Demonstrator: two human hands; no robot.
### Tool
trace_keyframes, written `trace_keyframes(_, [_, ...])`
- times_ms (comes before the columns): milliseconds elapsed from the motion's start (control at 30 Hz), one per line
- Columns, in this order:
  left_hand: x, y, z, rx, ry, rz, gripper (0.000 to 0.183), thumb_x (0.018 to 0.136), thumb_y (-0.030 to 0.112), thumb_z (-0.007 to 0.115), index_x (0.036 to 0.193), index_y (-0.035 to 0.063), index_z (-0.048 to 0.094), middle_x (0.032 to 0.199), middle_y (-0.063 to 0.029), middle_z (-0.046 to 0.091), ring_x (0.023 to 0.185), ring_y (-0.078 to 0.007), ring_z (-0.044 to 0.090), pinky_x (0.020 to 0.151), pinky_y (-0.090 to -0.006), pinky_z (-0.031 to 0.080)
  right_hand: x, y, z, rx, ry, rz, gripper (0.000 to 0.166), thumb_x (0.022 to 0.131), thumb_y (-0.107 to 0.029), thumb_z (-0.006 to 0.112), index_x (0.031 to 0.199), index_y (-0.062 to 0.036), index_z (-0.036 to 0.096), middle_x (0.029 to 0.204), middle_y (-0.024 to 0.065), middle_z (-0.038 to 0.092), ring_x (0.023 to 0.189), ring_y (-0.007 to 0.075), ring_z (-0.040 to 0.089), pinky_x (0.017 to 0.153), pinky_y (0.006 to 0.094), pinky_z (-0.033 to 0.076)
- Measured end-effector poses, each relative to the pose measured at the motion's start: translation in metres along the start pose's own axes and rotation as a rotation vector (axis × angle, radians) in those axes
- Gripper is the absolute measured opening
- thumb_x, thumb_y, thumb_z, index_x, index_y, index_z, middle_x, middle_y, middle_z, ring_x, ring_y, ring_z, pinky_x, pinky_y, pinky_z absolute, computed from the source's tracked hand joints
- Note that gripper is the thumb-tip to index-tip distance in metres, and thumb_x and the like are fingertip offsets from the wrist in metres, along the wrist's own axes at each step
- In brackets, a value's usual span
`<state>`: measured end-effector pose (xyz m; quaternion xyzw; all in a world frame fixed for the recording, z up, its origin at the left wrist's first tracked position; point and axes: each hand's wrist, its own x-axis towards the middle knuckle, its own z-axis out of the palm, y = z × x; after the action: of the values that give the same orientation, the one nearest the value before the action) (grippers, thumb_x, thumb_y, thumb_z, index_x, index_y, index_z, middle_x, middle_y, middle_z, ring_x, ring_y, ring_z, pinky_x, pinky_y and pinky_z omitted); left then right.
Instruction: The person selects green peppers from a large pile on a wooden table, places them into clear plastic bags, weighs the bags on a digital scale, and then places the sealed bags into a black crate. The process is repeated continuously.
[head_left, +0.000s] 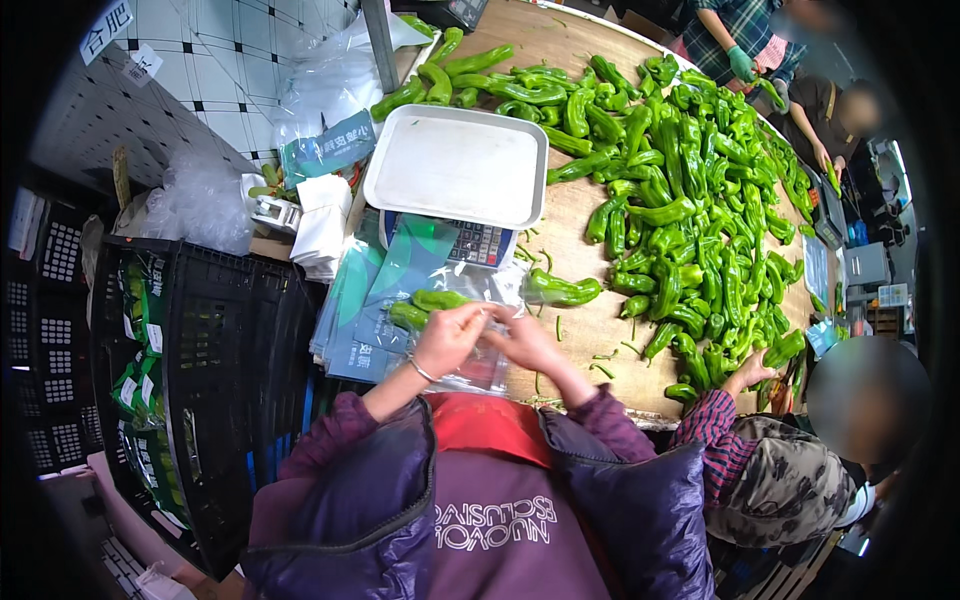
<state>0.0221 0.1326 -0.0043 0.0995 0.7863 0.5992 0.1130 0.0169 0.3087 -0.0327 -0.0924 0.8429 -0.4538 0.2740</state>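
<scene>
My left hand (450, 341) and my right hand (529, 343) meet in front of my body, their fingertips pinching a clear plastic bag (491, 289) with printed panels. Two green peppers (437, 300) show just beyond my left hand; whether they are inside the bag or on top of the stack, I cannot tell. Under the hands lies a stack of blue-green printed plastic bags (349, 300). Farther off, a white tray (457, 165) rests on a weighing scale (480, 244), whose keypad is partly covered by a bag. One loose green pepper (564, 288) lies right of the hands.
A large heap of green peppers (675, 202) covers much of the wooden table (577, 337). At left stand a black crate (217, 322) of filled bags, white labels (321, 217) and a tape dispenser (276, 214). A co-worker's hand (750, 369) holds a pepper at right; other people work across the table.
</scene>
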Motion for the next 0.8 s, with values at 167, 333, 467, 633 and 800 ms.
trace_keyframes(167, [-0.003,-0.002,-0.009,-0.044,0.001,-0.061,0.02,0.094,0.012,0.055,0.107,0.0015,0.065,0.066,0.0053,0.056,0.058,-0.0006,0.041,0.05,-0.0205,0.035,-0.026,0.065,-0.079,-0.416,0.627,-0.101,0.045,0.07,-0.012,0.067,0.115,-0.0079,0.059,0.123,0.0165,0.054,0.122,0.0328,0.044,0.102,0.0412,0.036])
trace_keyframes(333, [0.003,0.013,-0.004,0.009,-0.059,-0.156,0.025,0.09,0.017,0.062,0.108,0.0001,0.065,0.072,-0.0005,0.064,0.061,-0.0033,0.05,0.054,-0.0216,0.042,-0.037,0.101,-0.076,-0.404,0.622,0.008,0.038,0.067,-0.015,0.072,0.102,-0.0038,0.063,0.108,0.0163,0.06,0.098,0.0325,0.056,0.086,0.0377,0.045])
trace_keyframes(467, [-0.002,0.0,-0.004,0.061,0.052,-0.091,0.025,0.09,0.018,0.062,0.107,0.0001,0.065,0.069,-0.0005,0.063,0.059,-0.0039,0.05,0.052,-0.0229,0.042,-0.084,0.091,-0.087,0.478,0.482,0.143,0.034,0.078,-0.026,0.067,0.095,0.0034,0.062,0.083,0.0114,0.066,0.068,0.0179,0.06,0.062,0.0296,0.048])
trace_keyframes(633, [-0.001,0.02,0.007,0.127,0.107,0.02,0.023,0.088,0.025,0.063,0.101,0.0071,0.068,0.071,-0.0179,0.063,0.06,-0.0294,0.064,0.052,-0.0357,0.047,-0.119,0.06,-0.082,0.77,0.053,0.16,0.028,0.082,-0.02,0.06,0.099,0.0018,0.061,0.076,0.0088,0.064,0.063,0.012,0.057,0.058,0.0243,0.046])
trace_keyframes(800, [-0.003,0.028,0.013,0.205,0.055,0.11,0.021,0.089,0.021,0.06,0.102,0.0074,0.067,0.073,-0.0187,0.063,0.065,-0.0329,0.064,0.054,-0.0381,0.049,-0.038,0.027,-0.021,0.41,0.145,-0.007,0.032,0.086,-0.025,0.061,0.106,0.0006,0.06,0.085,0.0089,0.065,0.073,0.0141,0.059,0.067,0.0284,0.048])
